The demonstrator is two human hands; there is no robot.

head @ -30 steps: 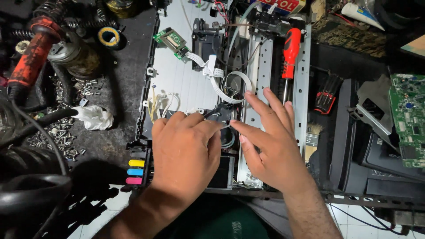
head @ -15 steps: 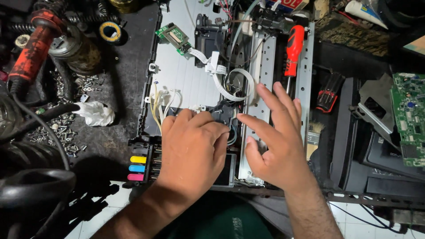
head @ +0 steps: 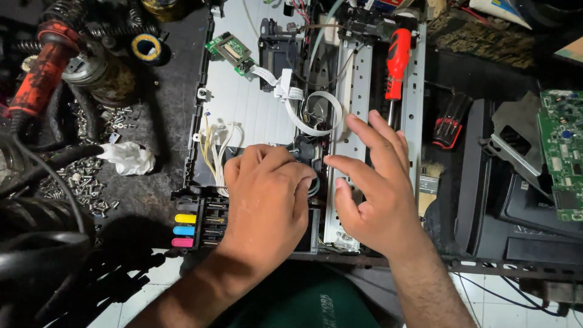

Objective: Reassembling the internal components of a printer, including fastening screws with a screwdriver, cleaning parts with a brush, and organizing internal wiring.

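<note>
At the far left we see a scatter of loose screws and a crumpled white tissue on the dark bench, lying well apart from the work, which would keep them out from under the hands. Just right of them lies the opened printer chassis, flat on its back so that its insides face up to us; at its near left corner sit the yellow, cyan and magenta ink tabs, and thin pale wires loop out beside them. Our left hand is laid knuckles-up over the black carriage part in the middle of the chassis, its fingers curled down and closed around something there; what exactly they pinch is hidden under the hand, so we cannot tell. A white ribbon cable curls just above, free of both hands. Our right hand is open, fingers spread and slightly bent, the fingertips resting on or just over the metal rail that runs up the chassis, as if to steady it; it holds nothing. A red-handled screwdriver lies on the frame above that hand, near but untouched. Farther right are a small brush and a green circuit board.
</note>
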